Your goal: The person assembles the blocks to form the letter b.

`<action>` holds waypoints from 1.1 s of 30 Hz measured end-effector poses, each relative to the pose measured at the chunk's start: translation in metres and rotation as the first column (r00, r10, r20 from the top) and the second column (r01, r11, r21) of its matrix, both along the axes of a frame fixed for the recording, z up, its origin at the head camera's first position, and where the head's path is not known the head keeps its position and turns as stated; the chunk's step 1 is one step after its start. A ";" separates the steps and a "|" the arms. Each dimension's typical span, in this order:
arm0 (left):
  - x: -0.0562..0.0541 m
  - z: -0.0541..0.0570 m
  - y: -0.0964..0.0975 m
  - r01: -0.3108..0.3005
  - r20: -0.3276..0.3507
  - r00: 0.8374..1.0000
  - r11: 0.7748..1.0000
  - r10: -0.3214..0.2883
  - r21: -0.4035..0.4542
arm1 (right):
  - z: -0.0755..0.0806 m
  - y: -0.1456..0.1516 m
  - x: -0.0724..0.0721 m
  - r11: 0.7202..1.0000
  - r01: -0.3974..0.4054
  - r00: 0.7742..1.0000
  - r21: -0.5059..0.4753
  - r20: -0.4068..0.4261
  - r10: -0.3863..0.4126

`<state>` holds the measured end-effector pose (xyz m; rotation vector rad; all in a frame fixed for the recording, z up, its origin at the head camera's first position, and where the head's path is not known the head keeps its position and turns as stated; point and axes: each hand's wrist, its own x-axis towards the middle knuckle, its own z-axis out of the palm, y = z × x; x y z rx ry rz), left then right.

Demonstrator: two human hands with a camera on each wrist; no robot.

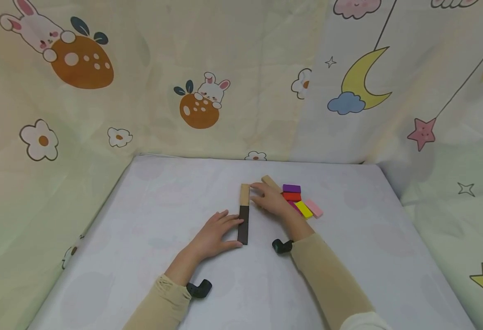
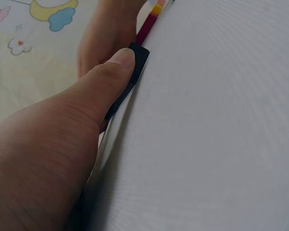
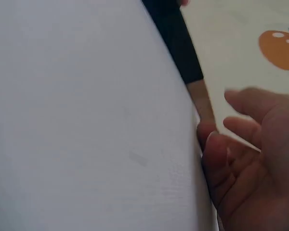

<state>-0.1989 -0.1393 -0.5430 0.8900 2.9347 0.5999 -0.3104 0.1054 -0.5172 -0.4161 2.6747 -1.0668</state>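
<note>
A narrow row of blocks lies in the middle of the white table, with a dark stretch (image 1: pixel 243 233) at the near end and a plain wooden block (image 1: pixel 244 195) at the far end. My left hand (image 1: pixel 214 236) touches the dark part from the left, fingers stretched out and thumb by its near end. Up close in the left wrist view, the left thumb (image 2: pixel 103 84) rests against the dark block (image 2: pixel 141 54). My right hand (image 1: pixel 272 199) is beside the wooden block's right side, fingers lightly bent. In the right wrist view, its fingertips meet the wooden end (image 3: pixel 201 98).
Right of the right hand lie loose blocks: purple (image 1: pixel 292 188), red (image 1: pixel 292 196), yellow (image 1: pixel 304 209) and pink (image 1: pixel 314 208), plus a partly covered magenta one. Another wooden block (image 1: pixel 270 182) slants behind that hand. Patterned cloth (image 1: pixel 241 114) hangs behind the table.
</note>
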 end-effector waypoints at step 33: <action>0.000 0.001 0.001 0.009 0.005 1.000 1.000 -0.009 0.014 | -0.010 0.061 0.034 0.984 0.172 0.962 -0.038 -0.207 -0.176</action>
